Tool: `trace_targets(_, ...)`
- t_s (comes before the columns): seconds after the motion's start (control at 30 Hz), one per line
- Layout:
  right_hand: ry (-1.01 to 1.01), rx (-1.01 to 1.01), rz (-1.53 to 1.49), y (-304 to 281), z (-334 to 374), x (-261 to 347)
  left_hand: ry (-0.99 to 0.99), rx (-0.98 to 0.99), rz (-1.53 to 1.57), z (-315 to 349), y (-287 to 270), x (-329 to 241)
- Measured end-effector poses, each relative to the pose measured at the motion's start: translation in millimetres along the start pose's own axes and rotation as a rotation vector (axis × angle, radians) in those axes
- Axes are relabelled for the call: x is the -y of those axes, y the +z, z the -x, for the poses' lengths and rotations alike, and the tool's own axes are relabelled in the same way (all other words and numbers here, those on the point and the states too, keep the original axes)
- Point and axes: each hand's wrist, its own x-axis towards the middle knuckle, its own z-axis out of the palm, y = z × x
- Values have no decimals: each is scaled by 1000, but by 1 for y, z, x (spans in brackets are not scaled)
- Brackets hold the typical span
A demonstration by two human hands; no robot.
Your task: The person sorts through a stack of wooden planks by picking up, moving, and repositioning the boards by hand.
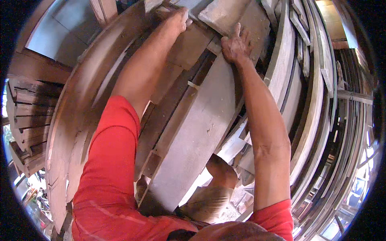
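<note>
Both my arms reach up over a stack of wooden boards. My left hand is closed at the far end of the stack, beside a small wooden block; what its fingers hold is hidden. To its right, my right hand rests with fingers stretched out on a flat wooden board. A paler board lies just beyond, between the two hands. Below my hands a long, wide grey-brown plank slants down toward my body. Darker, narrower wooden pieces run along its left side.
A large curved-looking wooden panel stands along the left. Many long boards lean in rows on the right. Short stacked timber sits at the far left. My bent knee shows beneath the plank.
</note>
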Motion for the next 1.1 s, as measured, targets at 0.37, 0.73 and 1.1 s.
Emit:
trace_targets(0.37, -39, -65, -66, 8, 0, 4, 128, -31, -118, 45, -7, -4)
trace_targets(0.73, -61, -46, -20, 1, -4, 8, 140, 2, -194, 40, 17, -4)
trace_targets(1.1, -191, -139, 343, 15, 14, 13, 404, 13, -598, 39, -50, 17)
